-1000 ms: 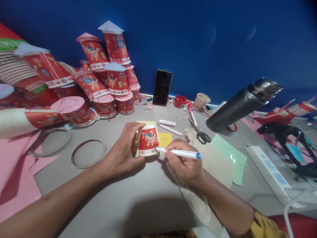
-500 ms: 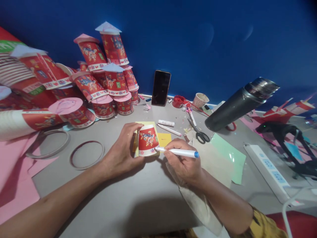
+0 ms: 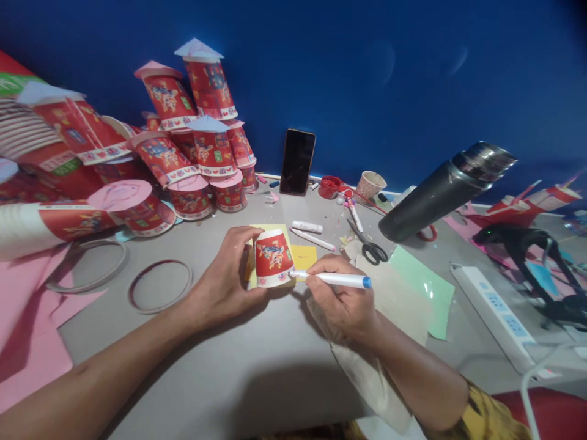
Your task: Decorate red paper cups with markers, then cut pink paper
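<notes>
A red paper cup (image 3: 274, 258) with a printed figure and a white rim band is held upside down and a little tilted in my left hand (image 3: 232, 269), thumb low and fingers behind it. My right hand (image 3: 342, 296) grips a white marker pen (image 3: 339, 279) with a blue end. Its tip meets the white band at the cup's lower right, where small coloured marks show. Beneath and behind the cup lie yellow paper sheets (image 3: 304, 255). Past them rest a pink-tipped pen (image 3: 313, 239) and a white cap (image 3: 307, 227).
Stacked red cups with paper roofs (image 3: 208, 146) rise at the back left. A phone (image 3: 298, 162) leans on the blue wall. Scissors (image 3: 373, 252), a dark flask (image 3: 440, 195), green paper (image 3: 422, 293) and a power strip (image 3: 498, 318) lie right. Tape rings (image 3: 160, 286) lie left.
The marker and my right hand have shifted slightly right along the cup's band. My left hand still holds the cup in nearly the same place.
</notes>
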The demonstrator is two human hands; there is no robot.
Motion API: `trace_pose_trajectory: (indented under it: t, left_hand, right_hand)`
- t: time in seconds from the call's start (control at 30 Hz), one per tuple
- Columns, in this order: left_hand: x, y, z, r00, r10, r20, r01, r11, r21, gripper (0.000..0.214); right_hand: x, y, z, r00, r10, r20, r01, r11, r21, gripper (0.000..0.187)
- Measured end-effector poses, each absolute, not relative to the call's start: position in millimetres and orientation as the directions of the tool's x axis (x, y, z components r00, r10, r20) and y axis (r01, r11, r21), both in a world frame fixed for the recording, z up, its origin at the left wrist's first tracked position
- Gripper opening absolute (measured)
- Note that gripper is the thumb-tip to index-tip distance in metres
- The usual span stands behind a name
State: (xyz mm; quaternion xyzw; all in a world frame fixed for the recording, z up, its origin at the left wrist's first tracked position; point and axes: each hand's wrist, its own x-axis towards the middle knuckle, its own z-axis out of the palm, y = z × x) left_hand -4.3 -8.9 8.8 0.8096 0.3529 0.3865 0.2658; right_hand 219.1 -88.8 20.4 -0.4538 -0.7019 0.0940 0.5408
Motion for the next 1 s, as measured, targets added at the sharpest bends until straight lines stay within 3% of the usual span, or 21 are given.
trace_pose_trajectory:
  t: [0.23,0.5,1.0]
  left_hand:
    - [-8.1,-6.6,9.8,0.481,0.760,0.436,0.376,-0.629,0.681,0.075]
    - [-3.7,-9.2,11.8,0.450,0.808,0.381,0.337,-0.549,0.765,0.074]
    - [-3.2,-9.2,10.2,0.448,0.804,0.392,0.325,-0.554,0.766,0.073]
  right_hand:
    - [218.6,-88.1,20.0,-0.052,0.734,0.677,0.518,0.599,-0.610,0.007]
    - [217.6,-88.8,18.7,0.005,0.752,0.659,0.511,0.565,-0.648,0.006]
    - [217.7,-89.6,19.1,-0.013,0.764,0.646,0.519,0.557,-0.648,0.006]
